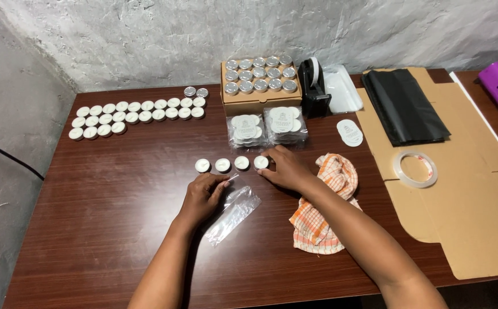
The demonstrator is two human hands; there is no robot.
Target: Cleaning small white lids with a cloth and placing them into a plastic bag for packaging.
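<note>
Several white tealight candles [222, 165] lie in a short row on the dark wooden table [111, 229]. My right hand [283, 169] rests at the right end of that row, its fingertips touching the last candle [261, 162]. My left hand [203, 195] lies just below the row, fingers on the top edge of a small clear plastic bag [234, 213] that lies flat on the table. Two filled clear packs of candles [267, 127] sit just beyond the row.
Rows of loose white candles [134, 114] fill the back left. A cardboard box of silver-cupped candles [258, 77], a black tape dispenser [313, 87], round labels [349, 133], an orange checked cloth [326, 200], a tape roll [415, 169], flattened cardboard [461, 217] and black bags [403, 106] lie to the right.
</note>
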